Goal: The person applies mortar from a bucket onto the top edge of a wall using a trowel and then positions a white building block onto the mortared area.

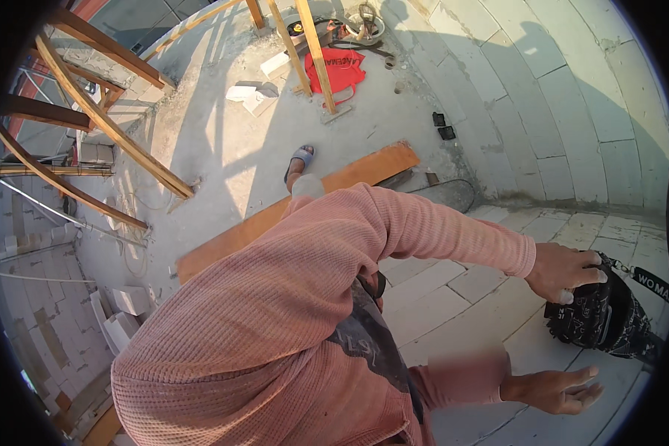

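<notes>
My left arm, in a pink ribbed sleeve, reaches across to the right. At its end my left hand point(567, 269) grips the top of a black bag point(593, 316) with a white line pattern, fingers bent over it. A black strap point(653, 285) with white lettering runs from the bag toward the right rim. Below and to the left of the bag, my right hand point(557, 392) is held out with its fingers apart and nothing in it. A blurred patch covers part of the right forearm. Pale blocks point(453, 297) lie behind both hands.
A long orange-brown plank point(334, 178) lies on the concrete by my sandalled foot point(301, 157). Wooden posts point(318, 56) stand at upper middle and left. A red bag point(336, 74), white block pieces point(254, 97) and a bucket point(372, 31) with tools are farther off. A block wall point(557, 97) rises at right.
</notes>
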`<state>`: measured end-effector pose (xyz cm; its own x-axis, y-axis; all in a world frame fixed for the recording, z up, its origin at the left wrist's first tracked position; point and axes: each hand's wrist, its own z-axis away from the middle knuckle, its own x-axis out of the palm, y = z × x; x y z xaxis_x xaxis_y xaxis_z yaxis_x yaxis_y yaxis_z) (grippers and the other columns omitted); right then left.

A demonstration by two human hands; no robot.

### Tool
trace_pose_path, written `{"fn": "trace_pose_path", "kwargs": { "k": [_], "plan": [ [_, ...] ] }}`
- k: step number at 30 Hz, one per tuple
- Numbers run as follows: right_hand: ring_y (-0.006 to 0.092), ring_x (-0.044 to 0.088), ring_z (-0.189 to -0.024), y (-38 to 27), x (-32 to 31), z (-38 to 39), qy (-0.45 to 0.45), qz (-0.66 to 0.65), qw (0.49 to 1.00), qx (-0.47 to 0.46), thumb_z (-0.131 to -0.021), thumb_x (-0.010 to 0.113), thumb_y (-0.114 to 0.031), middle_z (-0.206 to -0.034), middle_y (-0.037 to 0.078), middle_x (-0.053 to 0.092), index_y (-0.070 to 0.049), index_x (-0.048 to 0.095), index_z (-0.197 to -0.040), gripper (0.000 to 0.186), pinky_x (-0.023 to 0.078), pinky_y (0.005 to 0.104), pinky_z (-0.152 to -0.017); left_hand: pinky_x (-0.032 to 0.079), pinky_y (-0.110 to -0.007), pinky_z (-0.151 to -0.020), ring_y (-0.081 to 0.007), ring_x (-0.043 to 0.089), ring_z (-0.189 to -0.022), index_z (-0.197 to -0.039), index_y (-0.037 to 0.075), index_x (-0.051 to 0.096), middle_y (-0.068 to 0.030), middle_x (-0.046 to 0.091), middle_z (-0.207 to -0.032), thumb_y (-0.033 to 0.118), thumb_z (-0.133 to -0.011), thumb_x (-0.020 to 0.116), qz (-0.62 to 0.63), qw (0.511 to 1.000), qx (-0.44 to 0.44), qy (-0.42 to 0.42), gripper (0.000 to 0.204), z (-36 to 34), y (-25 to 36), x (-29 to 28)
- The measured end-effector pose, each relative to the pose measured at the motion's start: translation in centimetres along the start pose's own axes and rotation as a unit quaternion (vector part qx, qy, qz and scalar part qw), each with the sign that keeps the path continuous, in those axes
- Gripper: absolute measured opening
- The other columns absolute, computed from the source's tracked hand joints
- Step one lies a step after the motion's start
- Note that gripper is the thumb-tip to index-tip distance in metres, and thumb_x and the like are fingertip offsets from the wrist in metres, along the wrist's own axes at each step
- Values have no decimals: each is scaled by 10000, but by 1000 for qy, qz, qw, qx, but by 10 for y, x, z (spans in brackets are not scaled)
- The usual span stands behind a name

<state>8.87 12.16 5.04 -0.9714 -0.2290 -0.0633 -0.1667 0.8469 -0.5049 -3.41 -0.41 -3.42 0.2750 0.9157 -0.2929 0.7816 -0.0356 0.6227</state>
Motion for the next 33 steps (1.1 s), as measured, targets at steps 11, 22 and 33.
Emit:
{"fn": "trace_pose_path", "kwargs": {
  "k": [11, 22, 33],
  "plan": [
    [285, 575, -1256, -153, 91, 206, -331, -35, 939, 83, -1043, 590, -347, -1357, 187, 567, 40, 524, -1379, 516, 499, 390, -1037, 464, -451, -1058, -392, 583, -1218, -1422, 21, 512, -227, 551, -1376, 355, -984, 616, -3, 927, -370, -69, 561, 294, -50, -255],
    [250, 645, -1088, -452, 197, 497, -893, -339, 286, 74, -1060, 562, -305, -1153, 152, 647, 25, 555, -1308, 412, 500, 357, -977, 458, -437, -1073, -271, 594, -1251, -1332, -23, 574, -180, 635, -1280, 409, -1057, 558, 85, 611, -286, 733, 513, 538, 181, -443],
    [180, 628, -1046, -642, 8, 621, -876, -212, -413, -128, -1063, 554, -311, -1167, 54, 620, -46, 541, -1316, 367, 518, 332, -934, 428, -449, -1066, -336, 599, -1217, -1227, -32, 671, -203, 659, -1258, 366, -1048, 535, -158, 734, -178, 636, 457, 574, 360, -453]
  ]
}}
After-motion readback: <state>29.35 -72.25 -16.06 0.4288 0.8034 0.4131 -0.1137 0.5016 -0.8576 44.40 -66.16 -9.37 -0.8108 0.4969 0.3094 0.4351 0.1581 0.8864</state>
